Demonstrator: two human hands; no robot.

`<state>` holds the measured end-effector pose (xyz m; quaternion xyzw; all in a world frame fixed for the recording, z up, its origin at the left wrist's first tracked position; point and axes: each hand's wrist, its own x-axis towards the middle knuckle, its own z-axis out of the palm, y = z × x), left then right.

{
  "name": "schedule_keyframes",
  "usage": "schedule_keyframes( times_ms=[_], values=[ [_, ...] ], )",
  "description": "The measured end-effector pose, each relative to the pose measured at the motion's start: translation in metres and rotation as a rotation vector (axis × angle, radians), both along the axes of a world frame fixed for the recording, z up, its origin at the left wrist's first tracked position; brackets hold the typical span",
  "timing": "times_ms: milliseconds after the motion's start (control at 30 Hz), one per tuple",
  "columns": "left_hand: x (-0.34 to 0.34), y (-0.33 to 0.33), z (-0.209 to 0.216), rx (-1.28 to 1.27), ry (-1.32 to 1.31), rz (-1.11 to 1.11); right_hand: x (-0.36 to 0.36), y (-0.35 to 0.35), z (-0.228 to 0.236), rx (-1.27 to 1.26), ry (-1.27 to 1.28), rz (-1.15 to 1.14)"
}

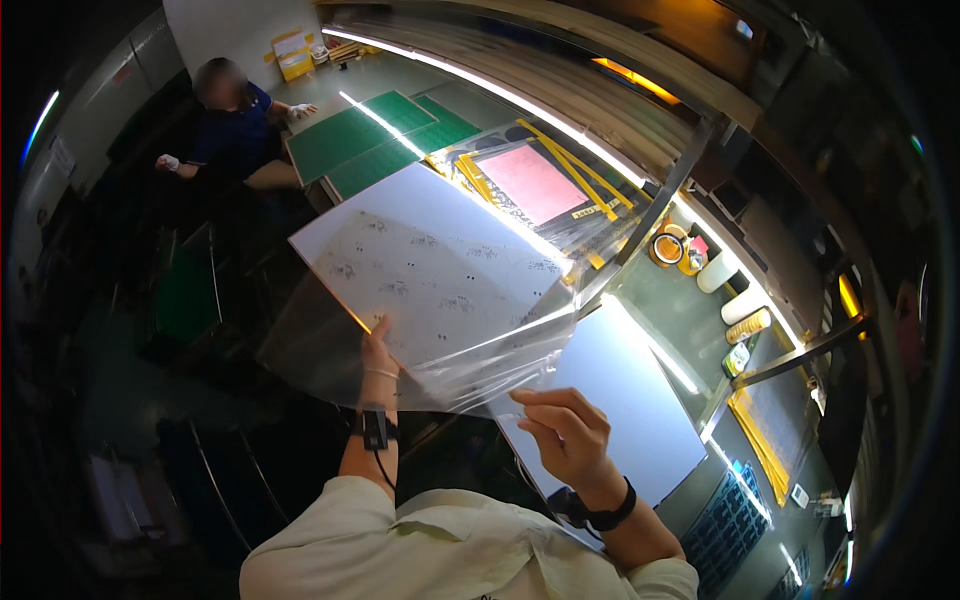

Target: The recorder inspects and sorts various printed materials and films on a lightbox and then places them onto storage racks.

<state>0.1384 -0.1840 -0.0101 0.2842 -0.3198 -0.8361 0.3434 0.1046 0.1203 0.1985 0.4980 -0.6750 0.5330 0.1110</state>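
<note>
A large white panel (400, 205) with a thin copper-coloured edge is held up tilted before me. Clear film (470, 370) with small dark printed marks lies over it and hangs past its near edge in shiny creases. At the panel's near left edge my left hand (378, 355) is closed, thumb on top, its other fingers hidden beneath. My right hand (568, 430) is closed in a pinch at the film's loose near right edge; the bit between the fingertips is hard to make out. Under the right forearm, a second white panel (640, 400) rests on the table.
Green boards (360, 140) lie at the far end, beside a co-worker (230, 125) in dark blue with gloved hands. A pink sheet (530, 183) and yellow strips (570, 165) lie behind the panel. Tape rolls (667, 248) and several containers (742, 305) line the right side, near a metal post (665, 190).
</note>
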Motion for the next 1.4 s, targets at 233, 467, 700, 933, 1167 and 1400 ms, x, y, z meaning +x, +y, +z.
schedule_keyframes(
  times_ms=[233,467,700,933,1167,1400],
  values=[
    [-0.028,-0.074,-0.051,0.230,-0.178,-0.216,0.016,0.078,-0.068,-0.099,-0.555,-0.235],
    [0.058,-0.147,-0.115,-0.134,-0.759,-0.354,0.047,0.153,-0.149,-0.243,-1.458,-0.462],
    [0.045,0.004,-0.007,-0.183,-0.849,-0.845,0.132,0.219,-0.219,-0.169,-1.538,-0.718],
    [0.028,0.056,-0.028,-0.194,-1.041,-0.852,0.211,0.231,-0.253,-0.200,-1.767,-0.832],
    [0.008,0.098,-0.046,0.303,-0.844,-0.709,0.231,0.230,-0.258,-0.495,-1.829,-0.990],
    [0.017,0.123,-0.057,0.070,-0.874,-0.869,0.213,0.271,-0.266,-0.538,-1.572,-1.187]
  ],
)
